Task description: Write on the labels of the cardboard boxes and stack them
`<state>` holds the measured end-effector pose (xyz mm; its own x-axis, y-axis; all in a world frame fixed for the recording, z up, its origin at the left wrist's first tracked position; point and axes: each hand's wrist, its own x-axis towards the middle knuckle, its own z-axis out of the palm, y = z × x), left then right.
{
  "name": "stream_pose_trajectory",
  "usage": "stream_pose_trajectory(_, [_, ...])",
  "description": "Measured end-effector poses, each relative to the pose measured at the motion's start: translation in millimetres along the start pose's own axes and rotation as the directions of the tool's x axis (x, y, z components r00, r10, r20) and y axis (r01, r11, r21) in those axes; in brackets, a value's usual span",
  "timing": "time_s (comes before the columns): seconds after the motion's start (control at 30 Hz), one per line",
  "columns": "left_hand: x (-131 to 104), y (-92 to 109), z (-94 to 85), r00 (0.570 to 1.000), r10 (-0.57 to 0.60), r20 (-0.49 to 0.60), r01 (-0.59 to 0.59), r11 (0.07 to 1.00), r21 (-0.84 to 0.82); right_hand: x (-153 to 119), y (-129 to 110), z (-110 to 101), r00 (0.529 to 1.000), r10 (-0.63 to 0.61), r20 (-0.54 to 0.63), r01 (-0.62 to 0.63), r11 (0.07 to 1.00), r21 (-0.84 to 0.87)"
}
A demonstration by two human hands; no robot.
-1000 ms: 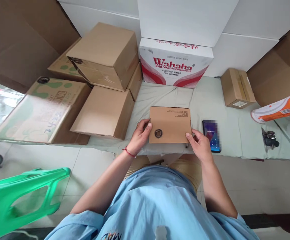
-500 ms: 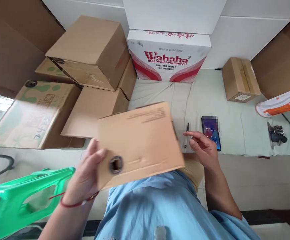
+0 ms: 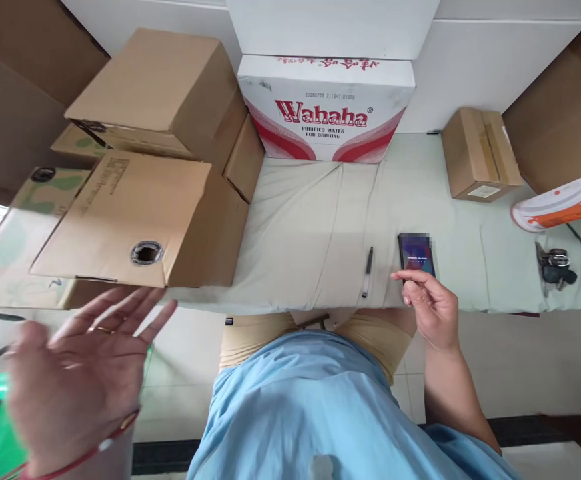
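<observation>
A brown cardboard box point(image 3: 135, 213) with a round dark-rimmed hole in its face sits among the stacked boxes on the left of the table. Just below its near edge, my left hand point(image 3: 90, 367) is palm up with the fingers spread, holding nothing. My right hand point(image 3: 430, 307) hovers at the table's front edge, over the lower part of a phone point(image 3: 417, 253). Its index finger points left and the other fingers are curled; whether something small is between them cannot be made out. A pen point(image 3: 367, 272) lies left of the phone.
A white and red Wahaha box point(image 3: 325, 117) stands at the back. Another carton point(image 3: 145, 80) rests on the left stack. To the right are a small box point(image 3: 480, 153), an orange and white cylinder point(image 3: 565, 200) and keys point(image 3: 556, 267). A green stool point(image 3: 5, 427) is at lower left.
The flat cardboard piece once in my left hand is no longer in front of me; a similar holed face now shows on the left stack. My left hand has opened and moved left.
</observation>
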<state>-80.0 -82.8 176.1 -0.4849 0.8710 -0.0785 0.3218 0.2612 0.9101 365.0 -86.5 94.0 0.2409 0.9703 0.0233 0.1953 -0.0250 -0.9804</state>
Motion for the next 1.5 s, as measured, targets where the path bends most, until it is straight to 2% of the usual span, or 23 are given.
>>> stream_pose_trajectory(0.07, [-14,-6,19.1,0.980,-0.198,-0.023,0.190,0.964,-0.187,-1,5,-6,0.999,0.015,-0.052,-0.017,0.999,-0.028])
stream_pose_trajectory(0.13, [-28,-17,38.9,0.976,-0.218,0.010,0.217,0.969,-0.120,1,10,-12,0.991,0.042,-0.127,-0.052,0.996,-0.071])
stream_pose_trajectory(0.2, [-35,-33,57.2,0.993,-0.094,0.078,0.092,0.995,0.034,5,15,-20,0.975,0.059,-0.215,-0.090,0.987,-0.136])
stream_pose_trajectory(0.27, [-31,-50,74.4,0.983,0.124,0.138,-0.150,0.969,0.196,12,18,-32,0.950,0.047,-0.308,-0.125,0.963,-0.240])
stream_pose_trajectory(0.3, [-26,-59,83.0,0.954,0.246,0.172,-0.285,0.920,0.269,17,19,-40,0.935,0.034,-0.353,-0.148,0.943,-0.299])
stream_pose_trajectory(0.37, [-11,-74,100.7,0.855,0.447,0.265,-0.517,0.778,0.357,24,19,-55,0.905,0.015,-0.426,-0.204,0.893,-0.401])
stream_pose_trajectory(0.43, [6,-86,118.4,0.782,0.523,0.339,-0.623,0.675,0.395,28,16,-66,0.892,0.015,-0.451,-0.247,0.853,-0.460])
stream_pose_trajectory(0.47, [13,-91,126.7,0.773,0.531,0.348,-0.634,0.654,0.412,28,14,-67,0.896,0.020,-0.444,-0.256,0.840,-0.479])
stream_pose_trajectory(0.53, [22,-99,140.9,0.778,0.536,0.326,-0.627,0.634,0.452,24,11,-58,0.928,0.037,-0.371,-0.239,0.823,-0.515])
stream_pose_trajectory(0.6, [24,-106,150.6,0.784,0.545,0.297,-0.616,0.620,0.487,18,7,-36,0.977,0.065,-0.206,-0.175,0.792,-0.585])
stream_pose_trajectory(0.63, [23,-108,153.4,0.784,0.550,0.289,-0.613,0.610,0.501,16,6,-21,0.992,0.085,-0.092,-0.124,0.760,-0.638])
stream_pose_trajectory(0.7, [21,-111,155.0,0.780,0.556,0.289,-0.615,0.595,0.517,15,4,11,0.988,0.135,0.077,-0.027,0.637,-0.770])
stream_pose_trajectory(0.8, [19,-111,150.3,0.769,0.558,0.311,-0.630,0.580,0.516,22,-1,52,0.955,0.269,0.125,0.001,0.421,-0.907])
stream_pose_trajectory(0.87, [22,-109,145.4,0.760,0.556,0.336,-0.644,0.579,0.499,30,-5,67,0.940,0.319,0.118,0.005,0.334,-0.942])
stream_pose_trajectory(0.93, [27,-106,141.8,0.752,0.558,0.352,-0.657,0.587,0.473,36,-7,73,0.933,0.339,0.122,0.008,0.318,-0.948])
stream_pose_trajectory(1.0, [34,-103,141.3,0.736,0.584,0.342,-0.675,0.593,0.440,39,-8,70,0.923,0.357,0.143,-0.005,0.384,-0.923])
stream_pose_trajectory(1.13, [45,-103,148.7,0.698,0.647,0.307,-0.706,0.552,0.443,35,-6,43,0.925,0.360,0.119,-0.120,0.577,-0.808])
stream_pose_trajectory(1.2, [46,-105,152.7,0.688,0.654,0.315,-0.710,0.515,0.480,33,-6,19,0.944,0.329,0.028,-0.200,0.637,-0.744])
stream_pose_trajectory(1.27, [45,-107,154.7,0.679,0.659,0.324,-0.714,0.489,0.501,36,-4,-11,0.955,0.267,-0.131,-0.278,0.645,-0.712])
stream_pose_trajectory(1.33, [44,-108,154.8,0.671,0.666,0.326,-0.720,0.479,0.502,45,0,-46,0.928,0.185,-0.323,-0.370,0.551,-0.748])
stream_pose_trajectory(1.37, [43,-108,154.5,0.666,0.672,0.325,-0.724,0.475,0.501,52,4,-65,0.908,0.145,-0.393,-0.414,0.452,-0.790])
stream_pose_trajectory(1.43, [43,-108,153.9,0.653,0.685,0.324,-0.733,0.464,0.497,67,13,-101,0.878,0.153,-0.453,-0.478,0.242,-0.844])
stream_pose_trajectory(1.5, [42,-107,153.8,0.638,0.699,0.323,-0.744,0.452,0.492,82,24,-130,0.859,0.219,-0.462,-0.491,0.096,-0.866])
